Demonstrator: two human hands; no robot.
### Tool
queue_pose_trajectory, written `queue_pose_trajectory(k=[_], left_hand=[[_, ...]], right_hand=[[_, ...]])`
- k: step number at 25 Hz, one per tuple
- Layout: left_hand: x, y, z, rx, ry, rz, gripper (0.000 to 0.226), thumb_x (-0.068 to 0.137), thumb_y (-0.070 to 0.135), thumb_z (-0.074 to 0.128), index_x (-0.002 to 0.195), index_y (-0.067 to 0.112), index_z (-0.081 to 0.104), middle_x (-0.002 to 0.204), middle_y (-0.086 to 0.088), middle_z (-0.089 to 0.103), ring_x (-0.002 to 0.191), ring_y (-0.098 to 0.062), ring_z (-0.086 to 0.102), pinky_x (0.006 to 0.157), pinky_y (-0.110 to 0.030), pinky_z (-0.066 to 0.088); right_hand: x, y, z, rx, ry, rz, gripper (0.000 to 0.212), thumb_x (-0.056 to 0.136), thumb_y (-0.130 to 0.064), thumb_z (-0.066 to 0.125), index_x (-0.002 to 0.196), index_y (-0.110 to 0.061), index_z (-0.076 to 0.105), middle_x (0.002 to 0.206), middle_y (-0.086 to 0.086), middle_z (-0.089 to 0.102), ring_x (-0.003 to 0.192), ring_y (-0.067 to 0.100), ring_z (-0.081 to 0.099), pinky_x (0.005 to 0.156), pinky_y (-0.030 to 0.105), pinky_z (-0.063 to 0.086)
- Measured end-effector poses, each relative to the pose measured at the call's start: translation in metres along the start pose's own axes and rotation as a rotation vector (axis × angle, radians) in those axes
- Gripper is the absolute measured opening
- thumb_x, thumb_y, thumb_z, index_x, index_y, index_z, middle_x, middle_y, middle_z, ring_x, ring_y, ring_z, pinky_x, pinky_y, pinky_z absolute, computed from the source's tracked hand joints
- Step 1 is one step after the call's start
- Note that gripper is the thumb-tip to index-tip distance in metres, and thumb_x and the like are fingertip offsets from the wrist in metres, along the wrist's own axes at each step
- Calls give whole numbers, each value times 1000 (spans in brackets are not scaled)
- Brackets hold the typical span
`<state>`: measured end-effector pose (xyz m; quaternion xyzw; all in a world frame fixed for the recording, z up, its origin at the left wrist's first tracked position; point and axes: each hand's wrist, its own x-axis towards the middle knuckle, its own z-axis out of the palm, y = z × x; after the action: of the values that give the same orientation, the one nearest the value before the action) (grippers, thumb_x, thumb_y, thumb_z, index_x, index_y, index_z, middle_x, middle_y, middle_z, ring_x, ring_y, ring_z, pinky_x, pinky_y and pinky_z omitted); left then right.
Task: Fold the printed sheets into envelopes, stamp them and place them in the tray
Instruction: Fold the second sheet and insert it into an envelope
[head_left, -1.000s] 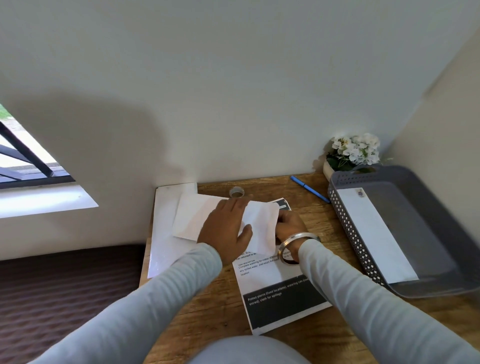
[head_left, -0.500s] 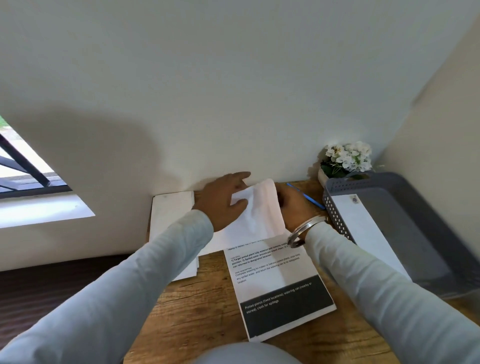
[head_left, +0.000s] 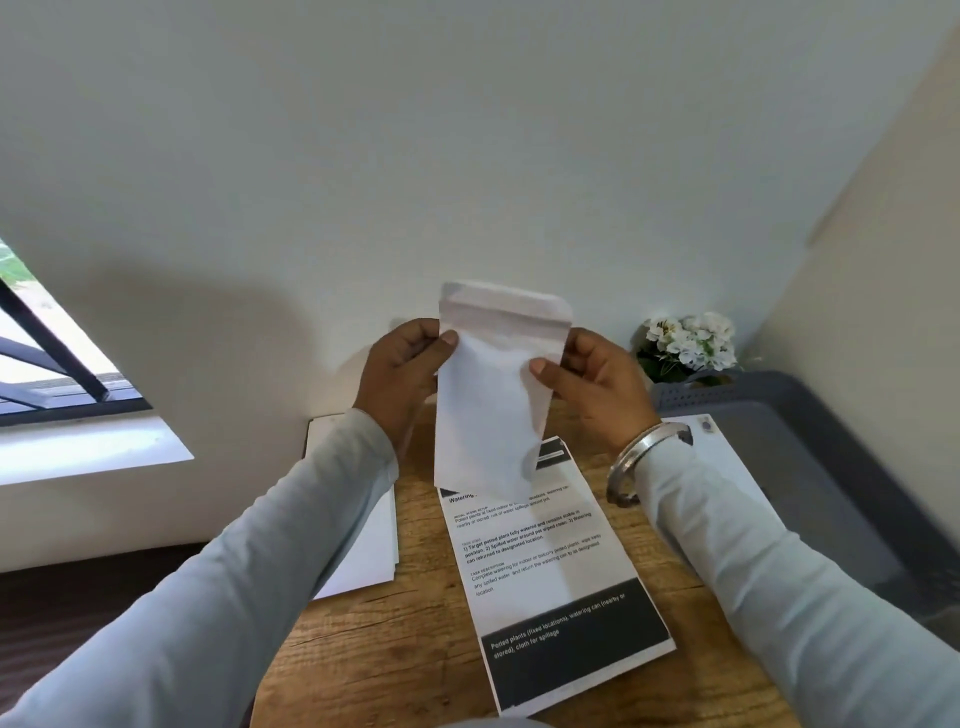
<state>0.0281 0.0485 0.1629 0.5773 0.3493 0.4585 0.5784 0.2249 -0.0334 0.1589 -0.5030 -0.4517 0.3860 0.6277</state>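
The left hand (head_left: 402, 376) and right hand (head_left: 592, 382) pinch the long edges of the envelope (head_left: 491, 395), held upright above the printed sheet (head_left: 545, 566); the tray (head_left: 810, 415) stands right.

a white envelope (head_left: 491, 400) is held upright in the air above the tabletop (head_left: 395, 644), its short flap open at the top and a band along the flap's fold. the left hand (head_left: 402, 371) pinches its left edge and the right hand (head_left: 592, 382) pinches its right edge, thumbs on the near face. below it a printed sheet (head_left: 550, 571) lies flat and unfolded on the tabletop, slightly turned, with black text and a dark band near its near end; the envelope's lower end hides its far edge. to the left lies a stack of white sheets (head_left: 363, 551). at the right a grey tray (head_left: 841, 457) holds one white envelope (head_left: 727, 467) lying flat, bearing a small dark mark at its far corner.
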Motion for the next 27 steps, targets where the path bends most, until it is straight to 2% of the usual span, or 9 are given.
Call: queue_pose_trajectory(k=[3, 5, 11, 14, 18, 21, 23, 25, 27], left_hand=[[-11, 3, 7, -123, 6, -6, 24, 97, 12, 61, 112, -6, 61, 117, -22, 69, 98, -28, 66, 94, -48, 53], [-19, -2, 8, -129, -5, -2, 23, 97, 9, 59, 114, -7, 61, 113, -18, 71, 98, -27, 68, 90, -45, 55], [-40, -35, 6, -49, -92, -159, 38, 97, 5, 56, 132, 19, 57, 121, -4, 70, 112, -25, 66, 93, -42, 55], [-40, -30, 15, -33, -42, -166, 25, 102, 12, 51, 122, 15, 65, 116, -7, 72, 113, -32, 65, 96, -47, 54], [-35, -20, 15, -31, -42, -85, 23, 102, 13, 51, 117, 14, 69, 114, -10, 72, 110, -32, 66, 97, -50, 53], [-42, -23, 11, 4, -58, -85, 26, 98, 7, 57, 123, 14, 65, 115, -6, 73, 109, -26, 68, 98, -47, 53], [-48, -22, 9, 4, -35, -85, 27, 96, 6, 61, 122, 14, 66, 113, -4, 74, 106, -23, 70, 94, -43, 55], [-48, -17, 9, 17, 11, -35, 23, 93, 10, 67, 116, 13, 67, 108, -6, 75, 101, -25, 71, 88, -40, 57], [-43, -11, 8, 38, 91, 30, 20, 90, 12, 72, 108, 12, 64, 102, -8, 74, 95, -24, 70, 82, -37, 58]], right_hand=[[2, 3, 1, 36, 7, -82, 19, 90, -1, 67, 101, -14, 73, 100, 9, 77, 97, 30, 72, 87, 46, 57], [1, 10, -1, 57, 36, -66, 20, 88, -4, 67, 102, -16, 74, 105, 12, 76, 101, 34, 70, 91, 51, 56], [-22, 40, 2, -51, 42, 43, 27, 90, 4, 66, 116, -5, 63, 106, 9, 74, 100, 22, 70, 87, 39, 56], [-20, 38, 5, -112, 39, 27, 16, 91, -9, 66, 102, -20, 70, 95, 7, 74, 93, 24, 69, 80, 45, 55], [-18, 25, 7, -47, 56, -48, 32, 91, -1, 66, 98, -32, 75, 102, 3, 77, 102, 28, 71, 90, 48, 56], [-22, 35, 4, -103, 62, -29, 21, 89, -2, 69, 99, -21, 71, 98, 17, 73, 94, 38, 68, 89, 59, 55], [-25, 40, 3, -125, 70, -21, 16, 88, -3, 71, 101, -13, 70, 97, 26, 69, 86, 43, 65, 87, 61, 54], [-23, 34, 3, -83, 105, -32, 16, 87, -1, 71, 101, -9, 68, 92, 21, 70, 83, 31, 65, 86, 56, 55], [-19, 25, 3, -50, 145, -59, 19, 85, -1, 74, 99, -9, 65, 89, 16, 70, 83, 27, 66, 82, 51, 56]])
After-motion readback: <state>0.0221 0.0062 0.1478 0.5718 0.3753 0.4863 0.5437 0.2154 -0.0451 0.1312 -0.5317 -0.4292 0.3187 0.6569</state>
